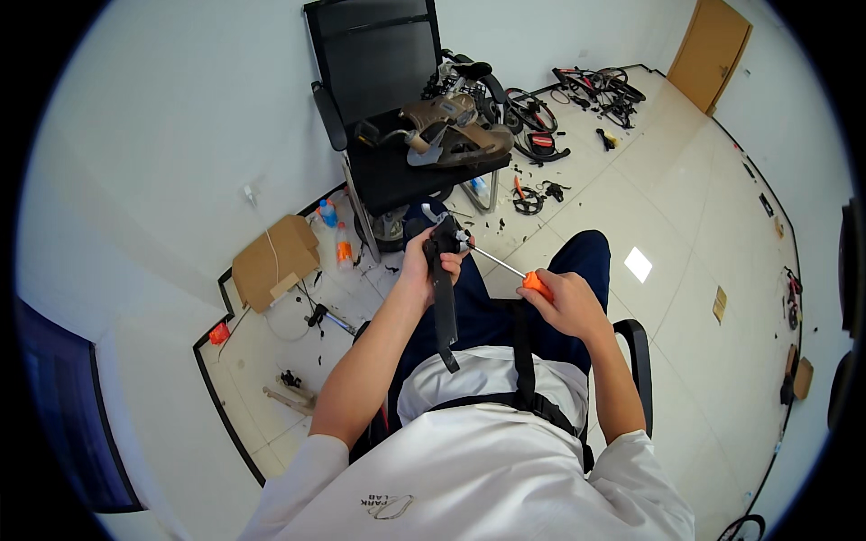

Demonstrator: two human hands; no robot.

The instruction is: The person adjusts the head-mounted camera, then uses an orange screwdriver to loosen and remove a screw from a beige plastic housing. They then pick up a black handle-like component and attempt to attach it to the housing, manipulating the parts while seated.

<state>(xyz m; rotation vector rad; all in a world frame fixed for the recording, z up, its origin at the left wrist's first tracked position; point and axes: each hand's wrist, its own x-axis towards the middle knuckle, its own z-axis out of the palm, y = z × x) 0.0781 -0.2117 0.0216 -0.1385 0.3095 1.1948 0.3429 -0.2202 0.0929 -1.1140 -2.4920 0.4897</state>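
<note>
My left hand (422,268) is closed around a black part (444,311) with a long flat strip hanging down and a small silver-and-black fitting at its top. A pale curved piece (430,214) sticks up beyond the fingers. In my right hand (570,304) is a screwdriver (536,286) with an orange handle and a long metal shaft. Its shaft slants up to the left, and the tip reaches the fitting; whether it sits in a screw is too small to tell. Both hands are above my lap.
A black chair (374,180) ahead holds brown and black parts (456,131). Bicycle parts (600,90) lie on the tiled floor toward the door (710,54). At the left are flattened cardboard (275,261), bottles (344,248) and a silver-black tube (336,320).
</note>
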